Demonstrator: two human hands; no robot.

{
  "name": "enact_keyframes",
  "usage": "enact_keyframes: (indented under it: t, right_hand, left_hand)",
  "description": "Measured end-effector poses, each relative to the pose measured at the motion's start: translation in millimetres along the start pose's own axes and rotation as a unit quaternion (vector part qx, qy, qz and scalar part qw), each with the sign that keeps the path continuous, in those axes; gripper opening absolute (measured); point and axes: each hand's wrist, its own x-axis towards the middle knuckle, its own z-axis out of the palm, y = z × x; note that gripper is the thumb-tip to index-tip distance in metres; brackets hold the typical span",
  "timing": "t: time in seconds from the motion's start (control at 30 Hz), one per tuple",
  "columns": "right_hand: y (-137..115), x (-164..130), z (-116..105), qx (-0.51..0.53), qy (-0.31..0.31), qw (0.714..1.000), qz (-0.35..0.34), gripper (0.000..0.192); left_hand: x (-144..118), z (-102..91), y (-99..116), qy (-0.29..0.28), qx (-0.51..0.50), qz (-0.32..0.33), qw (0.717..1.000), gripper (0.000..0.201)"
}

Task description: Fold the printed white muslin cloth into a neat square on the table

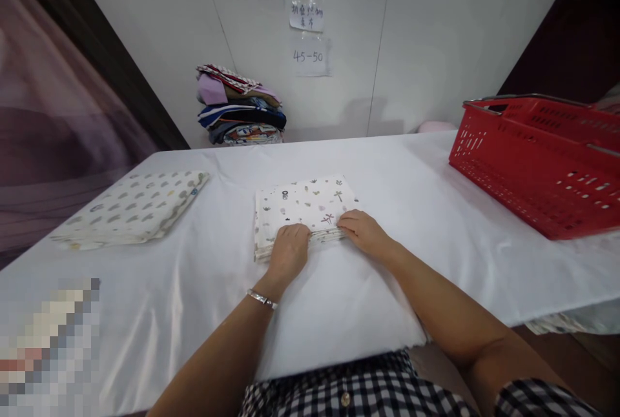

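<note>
A folded white cloth with small printed motifs (303, 205) lies in the middle of the white-covered table (416, 210). My left hand (288, 252) grips its near edge, fingers curled over the layers; a bracelet sits on that wrist. My right hand (364, 232) holds the near right edge of the same cloth, fingers tucked at the fold. The two hands are close together at the cloth's front side.
Another folded cloth with grey-green spots (133, 207) lies at the left. A red plastic basket (537, 159) stands at the right. A stack of folded colourful fabrics (239, 107) rests against the back wall, below paper notes (307, 36).
</note>
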Motion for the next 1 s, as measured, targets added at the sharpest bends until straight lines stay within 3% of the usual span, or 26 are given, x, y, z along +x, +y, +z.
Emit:
enact_keyframes:
  t: [0.4, 0.57, 0.8, 1.0]
  right_hand:
    - [-7.5, 1.6, -3.8, -0.001, -0.013, 1.000, 0.006, 0.021]
    - [-8.3, 0.2, -2.0, 0.005, -0.011, 1.000, 0.011, 0.022]
    - [-13.8, -1.2, -0.3, 0.012, 0.018, 1.000, -0.005, 0.026]
    - [-17.5, -1.6, 5.7, -0.006, -0.034, 0.999, -0.038, 0.032]
  left_hand:
    - [-2.2, -1.7, 0.5, 0.023, -0.041, -0.007, 0.999, 0.020]
    - [-4.7, -5.3, 5.6, -0.008, -0.042, -0.015, 0.999, 0.016]
    - [-6.6, -2.7, 8.1, -0.003, -0.048, -0.023, 0.999, 0.015]
    - [-7.8, 0.8, 6.7, -0.009, -0.049, -0.024, 0.998, 0.015]
